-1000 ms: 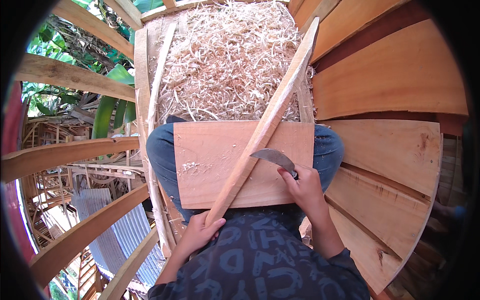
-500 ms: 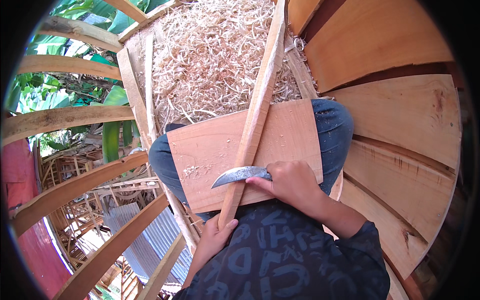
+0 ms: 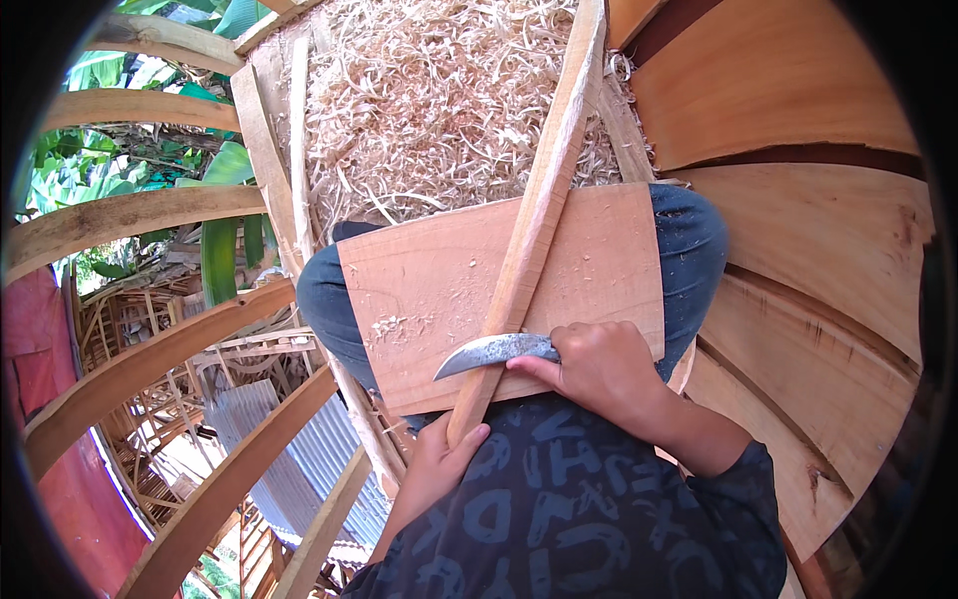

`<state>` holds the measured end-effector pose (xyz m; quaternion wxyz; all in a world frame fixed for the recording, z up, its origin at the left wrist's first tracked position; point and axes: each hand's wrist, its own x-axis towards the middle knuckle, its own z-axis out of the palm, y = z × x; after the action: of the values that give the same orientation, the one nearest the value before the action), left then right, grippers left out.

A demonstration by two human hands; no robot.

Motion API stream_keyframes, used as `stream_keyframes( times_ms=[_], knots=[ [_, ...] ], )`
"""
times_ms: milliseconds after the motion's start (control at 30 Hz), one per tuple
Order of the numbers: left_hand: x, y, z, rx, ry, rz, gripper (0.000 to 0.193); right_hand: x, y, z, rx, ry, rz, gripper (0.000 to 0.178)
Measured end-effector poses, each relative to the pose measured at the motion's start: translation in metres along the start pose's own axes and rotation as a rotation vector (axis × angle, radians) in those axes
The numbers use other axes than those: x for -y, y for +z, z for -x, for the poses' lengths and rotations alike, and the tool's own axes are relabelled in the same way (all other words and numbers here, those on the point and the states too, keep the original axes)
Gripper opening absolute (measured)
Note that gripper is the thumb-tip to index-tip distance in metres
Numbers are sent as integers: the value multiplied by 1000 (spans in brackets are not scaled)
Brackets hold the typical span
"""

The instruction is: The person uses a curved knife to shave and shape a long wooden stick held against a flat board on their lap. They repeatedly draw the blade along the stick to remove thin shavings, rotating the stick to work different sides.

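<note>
A long squared strip of wood runs from my waist up and away to the right, over a wooden board lying across my lap. My left hand is wrapped round the near end of the strip, close to my shirt. In my right hand is a knife with a curved grey blade; its handle is hidden in my closed fingers. The blade lies crosswise over the strip near its lower end, tip pointing left. Small shavings are scattered on the board's left half.
A thick heap of curled wood shavings covers the floor beyond my knees. Wide planks line the right side. On the left, spaced wooden slats open onto green leaves, corrugated metal sheets and a red sheet.
The strip, board and my knees appear shifted slightly right in the picture. The knife stays across the strip near its lower end, and both hands keep their holds.
</note>
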<state>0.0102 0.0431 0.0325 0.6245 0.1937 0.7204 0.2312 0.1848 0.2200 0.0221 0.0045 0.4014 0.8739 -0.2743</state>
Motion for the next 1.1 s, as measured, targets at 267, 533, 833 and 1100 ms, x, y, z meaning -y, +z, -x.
stream_keyframes(
  times_ms=[267,533,833,1100],
  knots=[
    [-4,-1,0,-29,40,-101,37,-29,-8,-10,-91,164,138,64],
    [-5,-1,-2,-56,83,-132,36,5,4,-3,-34,83,-14,61],
    [-6,0,-3,-74,73,-183,36,-41,-17,-20,-144,321,167,64],
    [-3,0,-5,-75,113,-167,36,5,7,-10,-12,68,-5,65]
  ],
)
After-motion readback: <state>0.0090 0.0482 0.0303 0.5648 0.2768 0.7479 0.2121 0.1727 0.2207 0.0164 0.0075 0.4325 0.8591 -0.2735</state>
